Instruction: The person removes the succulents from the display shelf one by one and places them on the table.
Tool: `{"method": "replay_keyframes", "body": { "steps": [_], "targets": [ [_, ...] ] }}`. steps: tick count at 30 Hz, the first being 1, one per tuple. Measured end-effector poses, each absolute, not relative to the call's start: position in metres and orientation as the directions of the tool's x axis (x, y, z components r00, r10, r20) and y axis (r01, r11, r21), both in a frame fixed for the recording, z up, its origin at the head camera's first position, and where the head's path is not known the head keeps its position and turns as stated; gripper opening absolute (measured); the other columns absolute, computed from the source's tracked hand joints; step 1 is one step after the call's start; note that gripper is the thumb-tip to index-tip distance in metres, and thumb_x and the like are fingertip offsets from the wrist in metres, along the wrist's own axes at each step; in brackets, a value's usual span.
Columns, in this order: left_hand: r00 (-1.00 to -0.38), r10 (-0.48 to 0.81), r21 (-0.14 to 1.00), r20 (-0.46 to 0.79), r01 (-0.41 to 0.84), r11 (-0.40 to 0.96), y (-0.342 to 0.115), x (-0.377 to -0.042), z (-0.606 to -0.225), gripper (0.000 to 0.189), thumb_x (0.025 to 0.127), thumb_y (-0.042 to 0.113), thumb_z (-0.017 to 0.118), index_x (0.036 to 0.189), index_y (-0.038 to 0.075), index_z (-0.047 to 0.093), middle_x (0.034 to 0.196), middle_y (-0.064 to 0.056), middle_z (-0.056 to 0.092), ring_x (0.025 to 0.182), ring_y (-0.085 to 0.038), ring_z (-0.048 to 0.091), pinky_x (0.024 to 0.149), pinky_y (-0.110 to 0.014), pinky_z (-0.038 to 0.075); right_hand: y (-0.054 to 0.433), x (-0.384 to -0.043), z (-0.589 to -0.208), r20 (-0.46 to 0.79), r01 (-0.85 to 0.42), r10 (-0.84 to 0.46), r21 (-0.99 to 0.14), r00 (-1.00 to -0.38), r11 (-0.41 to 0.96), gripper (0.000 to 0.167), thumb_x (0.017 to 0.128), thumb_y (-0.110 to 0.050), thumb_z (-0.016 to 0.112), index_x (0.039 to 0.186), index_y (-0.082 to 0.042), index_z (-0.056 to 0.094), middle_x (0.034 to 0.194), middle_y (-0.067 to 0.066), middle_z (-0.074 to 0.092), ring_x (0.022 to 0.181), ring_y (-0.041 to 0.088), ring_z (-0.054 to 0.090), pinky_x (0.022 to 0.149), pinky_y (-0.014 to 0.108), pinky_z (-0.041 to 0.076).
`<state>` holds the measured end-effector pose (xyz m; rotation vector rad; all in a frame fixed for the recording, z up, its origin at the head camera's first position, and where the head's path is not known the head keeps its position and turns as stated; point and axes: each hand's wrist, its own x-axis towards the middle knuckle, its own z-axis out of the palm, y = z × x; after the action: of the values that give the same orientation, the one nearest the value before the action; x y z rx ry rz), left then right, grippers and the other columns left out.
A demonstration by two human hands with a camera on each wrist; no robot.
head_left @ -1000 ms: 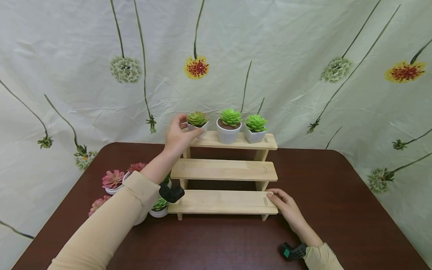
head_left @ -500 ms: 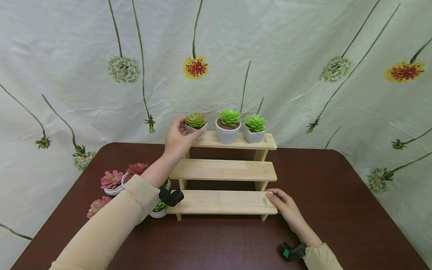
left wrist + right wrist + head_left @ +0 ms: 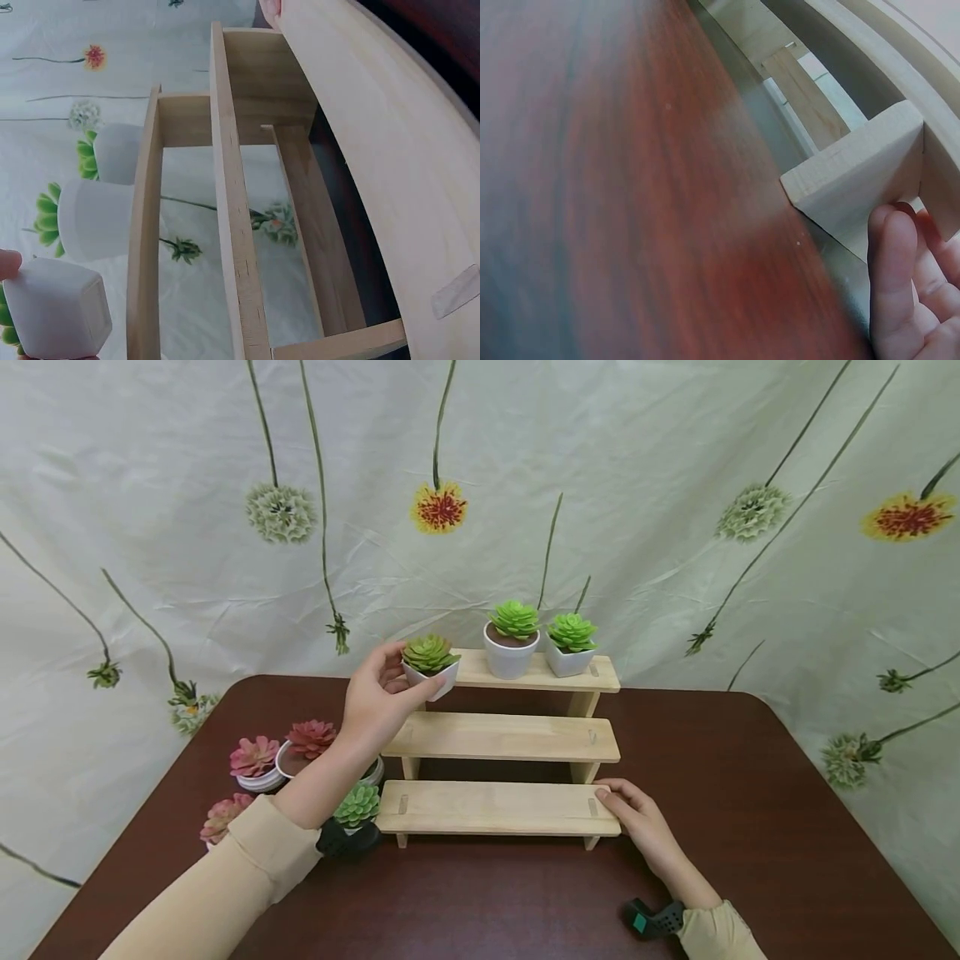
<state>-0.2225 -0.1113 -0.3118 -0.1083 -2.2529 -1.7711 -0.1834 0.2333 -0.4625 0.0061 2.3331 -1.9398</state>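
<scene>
My left hand [image 3: 375, 703] pinches a potted green succulent [image 3: 430, 656] by its white square pot, the thumb in front and the fingers behind. It overlaps the left end of the top tier of a three-tier wooden plant stand [image 3: 498, 808]. In the left wrist view the pot [image 3: 64, 311] hangs apart from the shelf boards. Two more green succulents, one in a round pot [image 3: 510, 647] and one in a square pot [image 3: 570, 653], stand on the top tier. My right hand [image 3: 641, 827] grips the right end of the lowest tier, thumb on top.
Left of the stand, several potted succulents cluster on the dark table [image 3: 510, 902]: pink ones [image 3: 255, 758], a darker red one [image 3: 311, 739] and a green one [image 3: 358, 804]. My left forearm partly hides them. A flower-printed cloth [image 3: 630, 485] hangs behind the table.
My left hand has brought the succulent off the top tier's left end, towards me and slightly left and down. My right hand keeps its place on the lowest tier.
</scene>
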Motion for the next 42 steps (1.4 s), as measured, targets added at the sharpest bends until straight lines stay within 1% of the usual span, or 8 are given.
{"method": "replay_keyframes", "body": {
  "steps": [5, 9, 13, 16, 19, 27, 34, 42],
  "targets": [
    [-0.953, -0.093, 0.932, 0.288, 0.257, 0.257, -0.117, -0.208, -0.313, 0.06, 0.078, 0.013, 0.077, 0.13, 0.004, 0.048, 0.113, -0.012, 0.058, 0.095, -0.018, 0.059, 0.078, -0.02, 0.048, 0.234, -0.183, -0.463, -0.081, 0.067, -0.063, -0.979, -0.995, 0.191, 0.036, 0.094, -0.026, 0.057, 0.118, 0.0, 0.057, 0.103, 0.012, 0.058, 0.083, 0.018, 0.06, 0.069, 0.028, 0.051],
    [-0.946, -0.082, 0.916, 0.313, 0.278, 0.288, -0.123, -0.195, -0.314, 0.057, 0.078, 0.013, 0.077, 0.127, 0.006, 0.05, 0.11, -0.011, 0.061, 0.093, -0.015, 0.06, 0.075, -0.019, 0.048, 0.234, -0.183, -0.463, -0.085, 0.072, -0.064, -0.98, -0.994, 0.185, 0.036, 0.094, -0.026, 0.057, 0.118, 0.0, 0.057, 0.104, 0.013, 0.058, 0.083, 0.018, 0.06, 0.069, 0.028, 0.051],
    [-0.939, -0.075, 0.899, 0.335, 0.295, 0.325, -0.128, -0.182, -0.316, 0.056, 0.078, 0.017, 0.077, 0.127, 0.007, 0.052, 0.11, -0.009, 0.061, 0.093, -0.014, 0.059, 0.077, -0.02, 0.048, 0.234, -0.184, -0.463, -0.086, 0.073, -0.069, -0.982, -0.994, 0.173, 0.036, 0.094, -0.025, 0.056, 0.119, 0.001, 0.056, 0.105, 0.013, 0.058, 0.084, 0.018, 0.06, 0.07, 0.028, 0.051],
    [-0.934, -0.072, 0.883, 0.351, 0.304, 0.356, -0.131, -0.173, -0.32, 0.056, 0.078, 0.019, 0.078, 0.127, 0.009, 0.052, 0.11, -0.006, 0.061, 0.094, -0.012, 0.059, 0.081, -0.021, 0.047, 0.234, -0.184, -0.461, -0.085, 0.071, -0.074, -0.983, -0.994, 0.168, 0.036, 0.094, -0.025, 0.057, 0.119, 0.001, 0.056, 0.105, 0.013, 0.058, 0.084, 0.018, 0.06, 0.07, 0.028, 0.051],
    [-0.927, -0.07, 0.872, 0.368, 0.317, 0.373, -0.134, -0.166, -0.325, 0.056, 0.077, 0.019, 0.079, 0.126, 0.01, 0.052, 0.108, -0.005, 0.061, 0.092, -0.011, 0.06, 0.08, -0.02, 0.048, 0.234, -0.184, -0.461, -0.085, 0.071, -0.079, -0.983, -0.993, 0.17, 0.036, 0.094, -0.025, 0.057, 0.119, 0.002, 0.055, 0.105, 0.012, 0.058, 0.084, 0.018, 0.06, 0.07, 0.028, 0.051],
    [-0.926, -0.052, 0.861, 0.374, 0.326, 0.391, -0.14, -0.147, -0.335, 0.056, 0.079, 0.013, 0.076, 0.128, 0.007, 0.048, 0.114, -0.003, 0.057, 0.099, -0.007, 0.055, 0.085, -0.016, 0.044, 0.233, -0.183, -0.46, -0.092, 0.077, -0.081, -0.982, -0.992, 0.17, 0.037, 0.095, -0.025, 0.056, 0.119, 0.003, 0.055, 0.105, 0.013, 0.058, 0.084, 0.017, 0.059, 0.07, 0.027, 0.05],
    [-0.925, -0.054, 0.88, 0.376, 0.338, 0.334, -0.139, -0.13, -0.346, 0.058, 0.077, 0.001, 0.075, 0.127, 0.001, 0.046, 0.11, -0.008, 0.058, 0.098, -0.008, 0.054, 0.084, -0.015, 0.044, 0.233, -0.183, -0.458, -0.095, 0.08, -0.084, -0.983, -0.992, 0.164, 0.039, 0.095, -0.025, 0.056, 0.121, 0.004, 0.053, 0.107, 0.013, 0.057, 0.085, 0.016, 0.059, 0.071, 0.027, 0.05],
    [-0.924, -0.083, 0.883, 0.374, 0.326, 0.338, -0.141, -0.113, -0.362, 0.057, 0.075, -0.004, 0.074, 0.124, 0.0, 0.046, 0.109, -0.009, 0.055, 0.096, -0.007, 0.053, 0.082, -0.012, 0.043, 0.233, -0.182, -0.458, -0.098, 0.084, -0.082, -0.983, -0.992, 0.162, 0.038, 0.095, -0.024, 0.056, 0.122, 0.003, 0.053, 0.108, 0.012, 0.057, 0.084, 0.016, 0.059, 0.071, 0.027, 0.05]
  ]
}}
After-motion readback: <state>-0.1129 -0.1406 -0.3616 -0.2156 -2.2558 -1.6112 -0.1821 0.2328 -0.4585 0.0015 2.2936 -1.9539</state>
